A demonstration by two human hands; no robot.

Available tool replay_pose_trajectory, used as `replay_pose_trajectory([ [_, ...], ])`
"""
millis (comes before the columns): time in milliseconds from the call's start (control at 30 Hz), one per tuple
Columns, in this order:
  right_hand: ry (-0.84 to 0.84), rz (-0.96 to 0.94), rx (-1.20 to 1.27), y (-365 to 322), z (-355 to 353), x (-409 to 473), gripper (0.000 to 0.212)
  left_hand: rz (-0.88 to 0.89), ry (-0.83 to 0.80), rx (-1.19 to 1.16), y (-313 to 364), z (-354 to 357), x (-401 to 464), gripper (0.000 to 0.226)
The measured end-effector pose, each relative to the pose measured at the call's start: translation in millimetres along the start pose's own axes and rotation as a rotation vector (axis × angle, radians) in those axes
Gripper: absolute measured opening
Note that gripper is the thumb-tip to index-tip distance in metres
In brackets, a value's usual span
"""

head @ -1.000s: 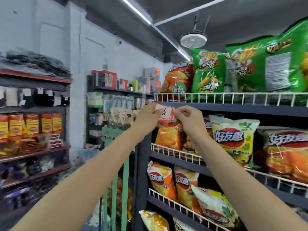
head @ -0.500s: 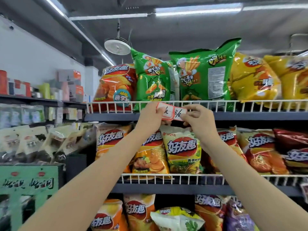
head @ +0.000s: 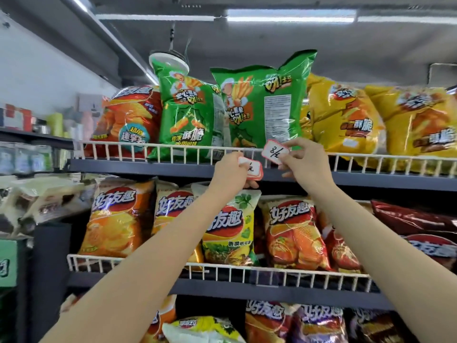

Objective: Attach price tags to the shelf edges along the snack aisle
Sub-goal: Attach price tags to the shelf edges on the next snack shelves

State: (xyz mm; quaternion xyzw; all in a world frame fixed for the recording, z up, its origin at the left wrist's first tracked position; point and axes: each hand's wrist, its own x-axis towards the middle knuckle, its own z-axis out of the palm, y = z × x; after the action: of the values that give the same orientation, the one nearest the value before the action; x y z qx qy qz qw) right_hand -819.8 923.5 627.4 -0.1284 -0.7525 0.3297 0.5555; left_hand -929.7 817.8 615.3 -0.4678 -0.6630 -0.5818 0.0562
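1. Snack shelving fills the view, dark shelves (head: 148, 167) fronted by white wire rails (head: 173, 151) and packed with bags.
2. Nearest, both bare forearms reach up from the bottom edge toward the top shelf.
3. Below the hands, between the two arms, stands a yellow-green chip bag (head: 230, 233); an orange bag (head: 118, 219) stands left of the left arm.
4. At the shelf's dark front edge, the left hand (head: 230, 170) grips a small stack of red-bordered price tags (head: 252, 169), fingers curled round it.
5. Just to its right and a little higher, the right hand (head: 305, 160) pinches a single price tag (head: 275, 152) between thumb and fingertips, holding it tilted against the wire rail; the two tags are close but apart.
6. Beyond the hands, two green bags (head: 262, 105) stand upright behind the rail, with yellow bags (head: 343, 115) to the right of the right hand.
7. Farthest up, fluorescent ceiling lights (head: 291, 16) run overhead.
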Motion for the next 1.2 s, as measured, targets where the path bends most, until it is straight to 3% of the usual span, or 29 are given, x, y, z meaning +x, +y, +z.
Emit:
replay_pose_trajectory([
  [133, -0.025, -0.135, -0.111, 2.9, 3.0, 9.5, 0.014, -0.005, 0.016, -0.017, 2.8, 4.7, -4.0, 0.025],
  [267, 0.041, -0.272, -0.237, 5.1, 5.3, 13.8, 0.013, -0.012, -0.005, -0.069, -1.0, 4.2, -10.3, 0.048],
  [400, 0.115, -0.330, -0.308, 2.9, 3.7, 16.1, 0.015, 0.011, 0.008, -0.104, -7.8, -5.1, -14.2, 0.043],
  [600, 0.093, -0.420, -0.370, -3.9, 12.6, 18.8, 0.017, -0.007, -0.073, 0.005, -13.6, -19.6, -15.4, 0.035],
  [900, 0.054, -0.644, -0.838, 5.5, 22.2, 22.1, 0.012, 0.022, -0.115, 0.055, -14.4, -25.9, -9.4, 0.037],
  [1200, 0.070, -0.607, -0.863, 3.8, 26.1, 14.0, 0.011, 0.025, -0.121, 0.049, -14.8, -27.4, -7.7, 0.035],
])
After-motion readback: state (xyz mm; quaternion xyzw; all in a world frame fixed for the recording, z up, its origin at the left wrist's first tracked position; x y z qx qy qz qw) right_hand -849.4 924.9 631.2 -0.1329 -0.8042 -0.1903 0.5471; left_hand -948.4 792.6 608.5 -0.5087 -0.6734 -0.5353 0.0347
